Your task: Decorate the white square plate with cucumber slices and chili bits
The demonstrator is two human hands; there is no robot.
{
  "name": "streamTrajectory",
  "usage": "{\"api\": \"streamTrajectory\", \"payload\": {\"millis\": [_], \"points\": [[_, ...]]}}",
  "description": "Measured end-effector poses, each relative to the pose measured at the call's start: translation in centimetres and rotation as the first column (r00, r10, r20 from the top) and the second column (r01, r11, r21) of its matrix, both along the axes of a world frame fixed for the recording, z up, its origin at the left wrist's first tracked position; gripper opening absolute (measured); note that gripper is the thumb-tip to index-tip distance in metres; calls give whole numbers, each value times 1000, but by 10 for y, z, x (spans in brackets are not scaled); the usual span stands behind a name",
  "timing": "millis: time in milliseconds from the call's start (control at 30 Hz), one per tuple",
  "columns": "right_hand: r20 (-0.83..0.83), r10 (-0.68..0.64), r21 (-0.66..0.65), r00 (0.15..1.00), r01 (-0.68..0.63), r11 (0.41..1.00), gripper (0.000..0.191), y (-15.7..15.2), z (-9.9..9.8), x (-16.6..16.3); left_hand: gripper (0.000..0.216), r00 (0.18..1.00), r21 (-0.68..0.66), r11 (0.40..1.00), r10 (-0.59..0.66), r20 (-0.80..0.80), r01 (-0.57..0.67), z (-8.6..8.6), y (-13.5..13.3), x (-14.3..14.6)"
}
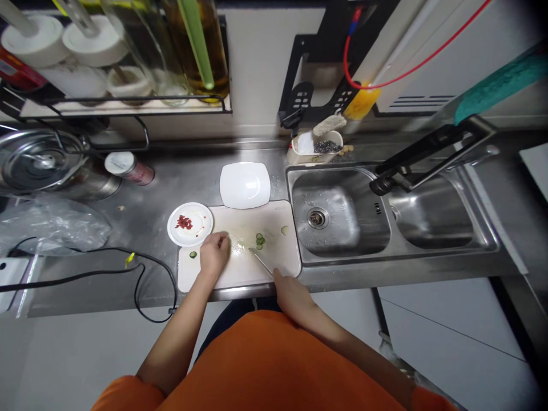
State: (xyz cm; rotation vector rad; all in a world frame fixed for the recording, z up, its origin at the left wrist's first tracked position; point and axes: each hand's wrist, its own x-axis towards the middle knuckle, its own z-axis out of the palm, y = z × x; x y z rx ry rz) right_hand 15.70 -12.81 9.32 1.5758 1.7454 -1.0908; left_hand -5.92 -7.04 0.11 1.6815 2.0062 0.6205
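My right hand [294, 294] is wrapped round the handle of a knife [262, 262], its blade pointing left and away over a pale cutting board [240, 274]. My left hand [215, 253] rests at the board's left part with the fingers curled in; what they hold, if anything, is hidden. Several thin cucumber slices [260, 241] lie together right of the knife tip, with another pale green piece [284, 230] farther right. A cucumber end [193, 254] sits near the left edge. Wet shine shows on the board between hand and blade.
A white plate with chopped red bits [184, 222] overlaps the board's far left corner. Behind the board stands a white square plate [245, 185]. To the right is a double sink [342, 254] with a black faucet [411, 165]. A black cable [160, 262] loops at left.
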Motion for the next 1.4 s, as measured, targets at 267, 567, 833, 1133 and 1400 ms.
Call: {"api": "streamTrajectory", "payload": {"millis": [267, 567, 833, 1133, 1400], "points": [[-10, 7, 33, 1000, -7, 999, 39, 0, 2, 0, 19, 931, -205, 908, -353, 90, 364, 1, 40, 57], [-15, -13, 63, 1000, 13, 998, 35, -2, 1, 1, 18, 899, -240, 867, -422, 115, 437, 1, 42, 63], [-18, -11, 33, 1000, 12, 999, 36, 1, 1, 3, 10, 882, -253, 845, -449, 141, 471, 1, 44, 62], [-4, 6, 33, 1000, -5, 999, 37, 0, -2, 3, 9, 898, -272, 860, -380, 222, 431, 6, 37, 59], [-3, 14, 41, 1000, -14, 999, 39, 2, 0, 3, 11, 980, -310, 950, 15, 200, 48, 3, 15, 31]]}}
